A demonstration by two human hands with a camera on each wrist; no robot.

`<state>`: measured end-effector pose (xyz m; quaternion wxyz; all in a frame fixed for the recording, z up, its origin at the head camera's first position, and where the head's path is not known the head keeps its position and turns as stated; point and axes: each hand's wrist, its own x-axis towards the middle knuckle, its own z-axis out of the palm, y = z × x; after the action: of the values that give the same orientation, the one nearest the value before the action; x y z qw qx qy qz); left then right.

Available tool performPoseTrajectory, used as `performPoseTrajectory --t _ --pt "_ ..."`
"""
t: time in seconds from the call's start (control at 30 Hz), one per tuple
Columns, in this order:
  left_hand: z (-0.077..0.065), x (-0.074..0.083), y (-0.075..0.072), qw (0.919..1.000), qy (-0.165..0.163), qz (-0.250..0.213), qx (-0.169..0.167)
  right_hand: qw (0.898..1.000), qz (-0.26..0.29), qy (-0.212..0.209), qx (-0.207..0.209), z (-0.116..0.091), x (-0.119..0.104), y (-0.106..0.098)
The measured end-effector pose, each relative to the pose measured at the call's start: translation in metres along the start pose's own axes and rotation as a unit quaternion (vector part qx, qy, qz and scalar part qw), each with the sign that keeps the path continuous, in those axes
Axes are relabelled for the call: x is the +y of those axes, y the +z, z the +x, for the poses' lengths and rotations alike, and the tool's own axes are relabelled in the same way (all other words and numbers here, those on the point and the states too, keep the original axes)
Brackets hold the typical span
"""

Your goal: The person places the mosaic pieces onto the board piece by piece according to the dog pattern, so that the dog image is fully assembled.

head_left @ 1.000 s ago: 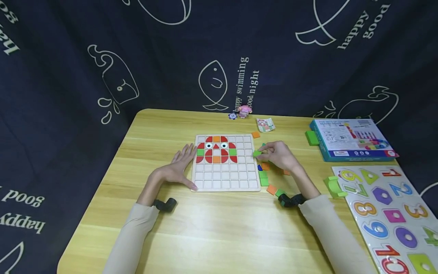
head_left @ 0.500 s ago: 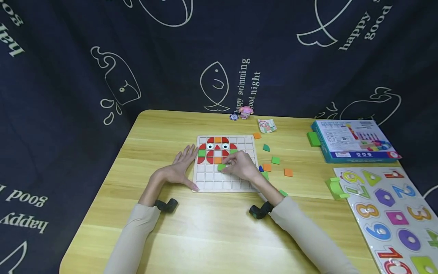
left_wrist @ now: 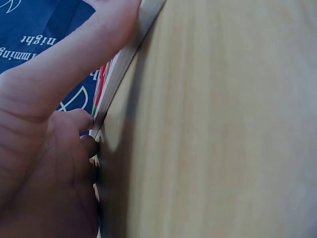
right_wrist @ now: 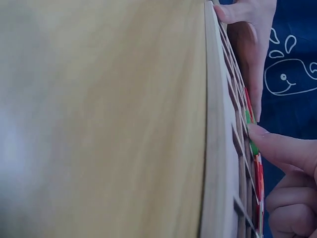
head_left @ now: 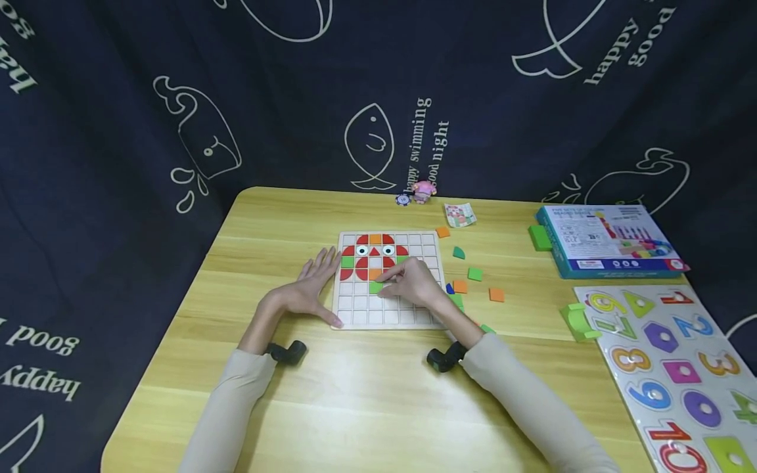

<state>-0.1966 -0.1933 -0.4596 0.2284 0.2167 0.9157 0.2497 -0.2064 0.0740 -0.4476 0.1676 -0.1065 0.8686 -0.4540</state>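
While the left hand [head_left: 304,291] steadies itself against the side of the grid board [head_left: 358,316], its fingers spread loose and its thumb at the near corner, the right hand [head_left: 411,284] reaches over the middle. Its thumb and forefinger pinch a green tile [head_left: 375,288] at the right edge (whether the piece sits fully down, I cannot tell). That tile is at the cell just below an orange tile [head_left: 375,274], under the red pattern with two round eye tiles [head_left: 361,251].

Right of the board, loose pieces lie on the wooden table [head_left: 355,407]: a dark green quarter-round [head_left: 458,252], another green square [head_left: 475,274] and an orange square [head_left: 496,295] among them. A small picture card [head_left: 459,215] lies beyond, and a blue-edged box [head_left: 612,240] stands farther right, near a number puzzle [head_left: 677,401].
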Motion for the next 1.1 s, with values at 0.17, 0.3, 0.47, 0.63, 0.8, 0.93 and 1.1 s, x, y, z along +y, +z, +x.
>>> performPoseTrajectory --t 0.17,0.3,0.47,0.63,0.8,0.93,1.1 --pt "0.0 0.0 0.0 1.0 0.001 -0.003 0.001 1.0 0.017 -0.001 -0.012 0.002 -0.001 0.002" --pt "0.002 0.001 0.001 1.0 0.003 -0.004 0.002 0.998 0.03 -0.019 -0.047 0.0 0.003 -0.005" --pt "0.002 0.001 0.001 1.0 0.005 -0.004 0.002 0.999 0.027 -0.022 -0.035 -0.011 0.013 -0.03" --pt "0.001 0.0 0.0 1.0 0.003 -0.001 0.002 1.0 0.002 0.007 0.027 -0.03 0.031 -0.074" --pt "-0.001 -0.001 0.001 1.0 0.006 -0.002 0.005 0.994 -0.037 0.047 0.092 -0.047 0.059 -0.111" --pt "-0.002 -0.002 0.001 0.9999 0.01 -0.004 0.007 0.987 -0.053 0.105 0.105 -0.053 0.08 -0.126" --pt "-0.002 0.002 0.0 0.9999 0.009 -0.007 0.006 0.985 -0.017 0.147 0.093 -0.052 0.092 -0.131"
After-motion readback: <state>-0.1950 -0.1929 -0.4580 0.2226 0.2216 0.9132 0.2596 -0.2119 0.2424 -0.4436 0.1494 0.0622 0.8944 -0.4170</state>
